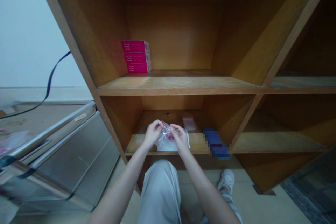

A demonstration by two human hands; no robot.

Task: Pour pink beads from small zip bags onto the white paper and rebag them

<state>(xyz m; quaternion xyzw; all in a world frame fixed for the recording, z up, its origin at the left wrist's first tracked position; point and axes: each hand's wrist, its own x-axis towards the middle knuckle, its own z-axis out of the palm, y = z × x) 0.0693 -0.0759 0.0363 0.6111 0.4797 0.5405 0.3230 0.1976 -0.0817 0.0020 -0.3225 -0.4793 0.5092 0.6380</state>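
Observation:
Over the lower shelf, my left hand pinches the upper left part of a clear plastic bag. My right hand has its fingers closed on the bag's right side. Small pinkish-red pieces show through the plastic between my hands, too small to make out. Beneath the bag lies a white sheet, partly covered by the bag and my right hand. Just beyond my right hand, a small flat clear bag with a pinkish top edge rests on the shelf.
Three magenta boxes are stacked on the upper shelf at its left. A blurred-out blue object overhangs the lower shelf's front edge. On the left stands a metal-framed cart, with a dark cord above it.

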